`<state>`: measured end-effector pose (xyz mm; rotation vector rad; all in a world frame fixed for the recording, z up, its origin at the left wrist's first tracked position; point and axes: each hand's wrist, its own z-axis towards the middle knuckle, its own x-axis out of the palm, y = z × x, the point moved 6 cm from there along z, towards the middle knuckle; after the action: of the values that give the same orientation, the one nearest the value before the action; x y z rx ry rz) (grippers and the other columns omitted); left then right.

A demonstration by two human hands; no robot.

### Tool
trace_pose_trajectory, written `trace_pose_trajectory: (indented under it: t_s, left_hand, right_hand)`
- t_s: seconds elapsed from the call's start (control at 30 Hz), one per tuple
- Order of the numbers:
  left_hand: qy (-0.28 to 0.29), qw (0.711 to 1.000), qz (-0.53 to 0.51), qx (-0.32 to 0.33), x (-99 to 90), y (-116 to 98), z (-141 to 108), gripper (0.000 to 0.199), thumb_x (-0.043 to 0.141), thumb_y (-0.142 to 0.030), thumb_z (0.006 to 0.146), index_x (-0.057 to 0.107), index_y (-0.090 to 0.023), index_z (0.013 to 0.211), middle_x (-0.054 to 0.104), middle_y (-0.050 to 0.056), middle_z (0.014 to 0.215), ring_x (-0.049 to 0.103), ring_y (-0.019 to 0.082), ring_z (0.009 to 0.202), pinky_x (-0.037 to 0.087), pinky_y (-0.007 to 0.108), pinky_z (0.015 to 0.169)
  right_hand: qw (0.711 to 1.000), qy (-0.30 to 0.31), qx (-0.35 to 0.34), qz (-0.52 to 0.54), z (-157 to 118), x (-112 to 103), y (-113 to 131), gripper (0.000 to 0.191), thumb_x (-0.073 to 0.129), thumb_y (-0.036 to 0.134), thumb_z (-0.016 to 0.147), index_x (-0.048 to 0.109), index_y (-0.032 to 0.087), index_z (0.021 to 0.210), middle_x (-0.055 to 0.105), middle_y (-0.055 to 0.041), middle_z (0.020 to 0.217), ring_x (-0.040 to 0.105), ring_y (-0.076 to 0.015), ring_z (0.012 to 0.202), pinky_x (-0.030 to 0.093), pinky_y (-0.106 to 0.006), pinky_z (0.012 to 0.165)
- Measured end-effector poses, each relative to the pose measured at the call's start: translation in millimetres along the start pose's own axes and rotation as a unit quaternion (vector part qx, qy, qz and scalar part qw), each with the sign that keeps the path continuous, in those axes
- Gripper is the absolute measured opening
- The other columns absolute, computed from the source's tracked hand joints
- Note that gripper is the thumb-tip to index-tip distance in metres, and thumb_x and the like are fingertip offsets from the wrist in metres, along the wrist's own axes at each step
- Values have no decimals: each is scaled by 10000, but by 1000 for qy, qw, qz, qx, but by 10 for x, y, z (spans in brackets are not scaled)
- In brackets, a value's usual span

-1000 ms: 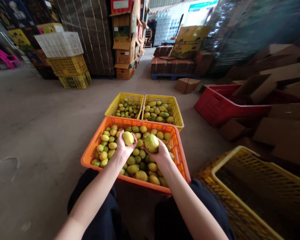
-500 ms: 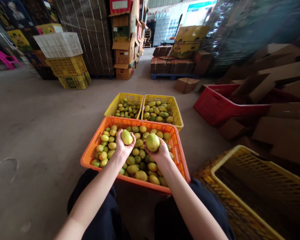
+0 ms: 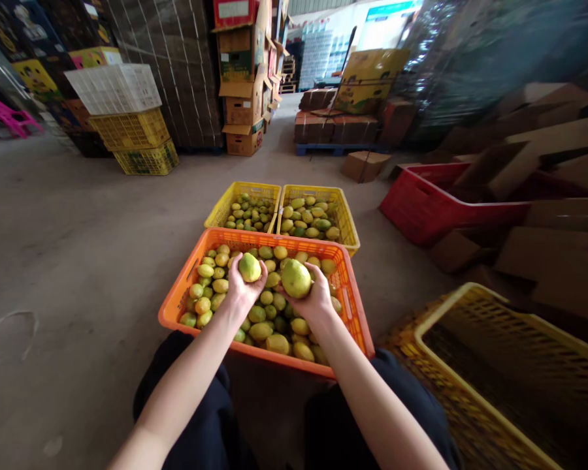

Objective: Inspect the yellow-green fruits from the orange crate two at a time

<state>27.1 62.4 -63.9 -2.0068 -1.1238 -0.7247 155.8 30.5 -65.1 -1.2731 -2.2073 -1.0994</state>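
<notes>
The left hand (image 3: 240,290) is closed around a small yellow-green lemon (image 3: 249,267), fingers cupped under and behind it so that most of the fruit shows above the fingertips, and the right hand (image 3: 313,301) is wrapped the same way around a larger lemon (image 3: 296,278), which sits in the palm with the thumb on its near side. Both fruits are held just above the orange crate (image 3: 186,287), over the heap of loose lemons (image 3: 269,320) that fills it, and the crate stands on the concrete floor (image 3: 78,248) between the person's knees. Each lemon looks firm and rounded, with a waxy, slightly pebbled rind; it should be light enough for one hand and stiff enough to stand a moderate squeeze, though hard pressure or a drop onto the heap could bruise it. The skin may be a little slick, so a grip that wraps the widest part, with the palm beneath, seems safer than a pinch at the tapered ends. Beyond the orange crate, two yellow crates (image 3: 345,225) stand side by side, touching, each also holding lemons. To the right lies a red crate (image 3: 421,215) with cardboard in it, and close by on the right a large yellow crate (image 3: 470,307) looks empty in the part that shows.
</notes>
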Motion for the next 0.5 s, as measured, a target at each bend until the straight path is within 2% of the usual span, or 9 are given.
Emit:
trace_pose_trajectory:
  t_s: [0.13,0.23,0.37,0.5]
  left_hand:
    - [31,997,-33,-65,32,102,7,171,439,-286,888,565,-185,832,612,18,730,618,128,651,546,253,595]
    - [29,996,-46,-73,33,131,1,197,392,-226,905,581,-190,858,624,15,723,627,132,664,549,263,605]
    - [8,1000,-7,-25,12,75,7,149,489,-313,869,572,-200,820,615,-9,711,609,126,622,543,263,572]
    - [3,1000,-8,26,17,-14,2,178,577,-376,819,532,-214,761,593,-37,707,598,116,614,554,273,591]
  right_hand:
    - [1000,16,-3,17,0,42,-8,87,524,281,764,573,211,780,641,-7,609,599,-169,552,508,-284,485]
    - [999,-3,15,43,35,7,-23,134,437,250,806,567,223,784,628,-8,588,593,-170,534,512,-296,482]
    - [998,-22,15,54,44,-30,-7,171,391,255,835,556,226,798,633,-7,608,603,-174,554,522,-311,497]
    - [998,-28,-12,47,15,-30,26,116,441,280,824,544,235,797,631,18,624,603,-159,570,530,-308,535]
